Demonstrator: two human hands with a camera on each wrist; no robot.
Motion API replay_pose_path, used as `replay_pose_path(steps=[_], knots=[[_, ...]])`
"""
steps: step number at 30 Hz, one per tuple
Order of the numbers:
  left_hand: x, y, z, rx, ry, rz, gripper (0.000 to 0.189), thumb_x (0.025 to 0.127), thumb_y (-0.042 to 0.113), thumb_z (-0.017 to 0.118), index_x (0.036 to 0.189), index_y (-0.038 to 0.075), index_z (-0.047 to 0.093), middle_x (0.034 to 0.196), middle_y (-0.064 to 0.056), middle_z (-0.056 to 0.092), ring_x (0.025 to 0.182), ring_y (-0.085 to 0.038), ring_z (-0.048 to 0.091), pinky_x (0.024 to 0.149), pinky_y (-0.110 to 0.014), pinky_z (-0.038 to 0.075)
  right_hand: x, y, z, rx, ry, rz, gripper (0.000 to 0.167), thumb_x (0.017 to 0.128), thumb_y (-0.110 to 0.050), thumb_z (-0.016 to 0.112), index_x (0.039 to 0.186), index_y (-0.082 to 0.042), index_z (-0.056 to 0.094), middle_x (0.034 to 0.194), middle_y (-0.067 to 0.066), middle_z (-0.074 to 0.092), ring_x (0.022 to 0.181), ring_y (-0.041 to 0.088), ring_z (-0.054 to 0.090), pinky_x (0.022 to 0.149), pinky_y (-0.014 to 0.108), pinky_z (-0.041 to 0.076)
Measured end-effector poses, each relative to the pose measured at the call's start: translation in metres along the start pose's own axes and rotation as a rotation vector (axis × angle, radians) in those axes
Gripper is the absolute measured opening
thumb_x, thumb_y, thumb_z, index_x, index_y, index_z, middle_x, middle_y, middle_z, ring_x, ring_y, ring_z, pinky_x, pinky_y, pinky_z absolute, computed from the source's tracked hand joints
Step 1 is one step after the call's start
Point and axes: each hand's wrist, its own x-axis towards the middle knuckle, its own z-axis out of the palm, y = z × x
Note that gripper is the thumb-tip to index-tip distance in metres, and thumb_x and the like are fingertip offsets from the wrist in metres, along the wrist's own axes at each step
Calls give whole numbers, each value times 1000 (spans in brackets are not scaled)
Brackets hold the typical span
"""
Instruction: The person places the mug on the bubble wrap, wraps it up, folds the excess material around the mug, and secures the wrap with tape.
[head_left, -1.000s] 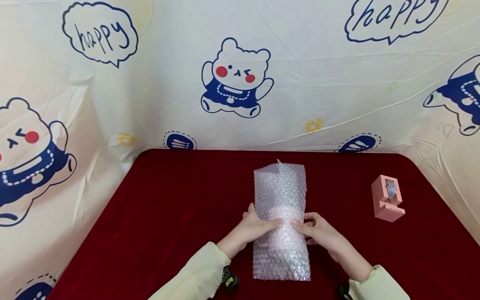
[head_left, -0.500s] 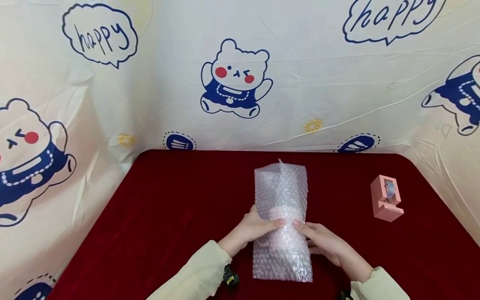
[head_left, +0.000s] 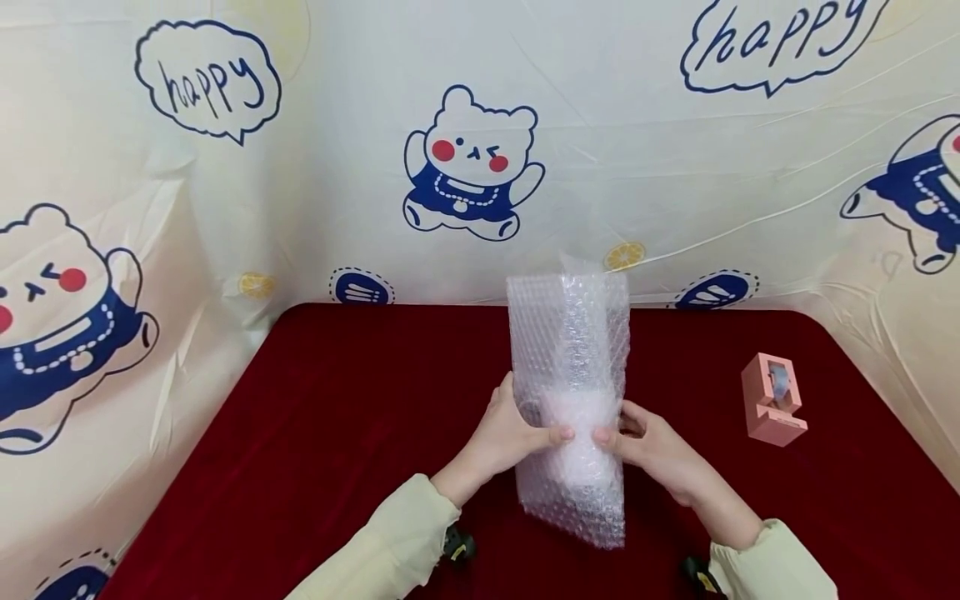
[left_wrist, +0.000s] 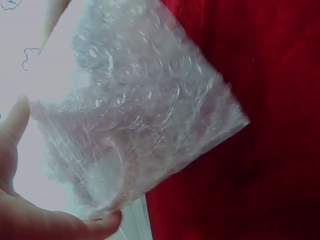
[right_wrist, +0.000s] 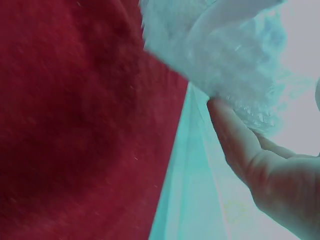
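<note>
Head view, bubble wrap: a clear bubble wrap (head_left: pixel 585 333) sleeve sits in front of the person, between both hands; it tilts up, its far end overlapping the wall behind. Whether its near edge touches the worktop cannot be told.
Pale thing inside: a pinkish-white object (head_left: pixel 581 425) shows through the middle, wrapped all round; in the left wrist view a curved outline suggests a mug handle, though the plastic blurs it.
Loose ends: plain wrap extends past the object at both ends, unfolded; no tape can be made out on it.
Left hand: the left hand (head_left: pixel 498 437) grips the left side, thumb on the front face, the other fingers at and behind the edge, parted just enough to take the bundle.
Right hand: the right hand (head_left: pixel 660 454) mirrors it, thumb on the front, fingers bent behind the right edge, parted by the bundle's thickness.
Step in hand: probably holding the rolled wrap snug around the object.
Next move: seems to call for a steady grip at the middle while the loose ends get folded in.
Tape dispenser: a pink tape dispenser (head_left: pixel 772 412) stands on the red-covered worktop (head_left: pixel 360 400), well right of the hands, untouched.
</note>
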Motion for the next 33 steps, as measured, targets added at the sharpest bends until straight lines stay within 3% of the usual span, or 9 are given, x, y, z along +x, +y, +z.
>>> replay_pose_path(steps=[3,8,9,13,16,18,20,23,33], knots=[[0,1,0,14,5,41,122,67,52,82,153,7,7,153,-21,21,138,-35,33,106,-55,37,0,-5,-3,-53,39,-63,72,92,-22,63,146,6,25,137,32,45,120,40,54,87,36,53],[2,1,3,-11,32,117,122,66,40,86,153,13,5,156,-13,20,142,-30,28,112,-52,31,0,-6,-6,-38,68,-146,76,89,-15,67,147,3,23,143,31,38,128,46,44,86,29,53],[2,1,4,-14,42,125,122,66,37,87,153,14,4,156,-12,19,143,-30,27,112,-51,30,0,-4,-6,-23,70,-155,78,88,-14,67,149,3,20,145,31,35,130,44,42,87,26,52],[1,0,7,11,75,162,122,66,33,87,153,13,3,156,-13,17,144,-30,24,113,-49,31,2,4,-4,60,71,-218,85,87,-8,67,151,2,13,146,25,34,125,13,51,87,17,49],[0,-2,8,33,86,191,121,67,30,87,152,12,4,156,-14,18,144,-31,24,112,-49,32,5,12,-1,124,63,-287,80,85,-1,67,149,-1,19,140,4,46,112,-7,54,86,15,50],[0,-4,8,40,85,201,120,68,29,87,152,10,4,155,-15,18,143,-31,25,111,-49,32,7,18,1,158,50,-320,74,84,1,67,146,-9,27,131,-11,51,111,-6,55,86,16,50],[-1,-7,9,40,83,198,119,68,27,87,152,11,4,155,-14,19,143,-31,26,111,-49,33,8,23,3,185,30,-331,71,84,1,67,142,-17,31,126,-21,52,112,-6,55,87,16,50],[-3,-11,9,39,77,194,118,68,26,87,152,11,5,155,-14,19,143,-31,27,111,-49,33,9,28,6,203,22,-318,71,84,0,67,140,-24,31,126,-24,51,113,-7,54,89,15,48],[-8,-25,12,58,81,201,117,68,25,87,151,8,7,154,-15,20,142,-32,29,110,-48,34,10,36,15,202,12,-291,67,79,1,71,132,-22,37,122,-20,54,111,-4,55,88,16,49]])
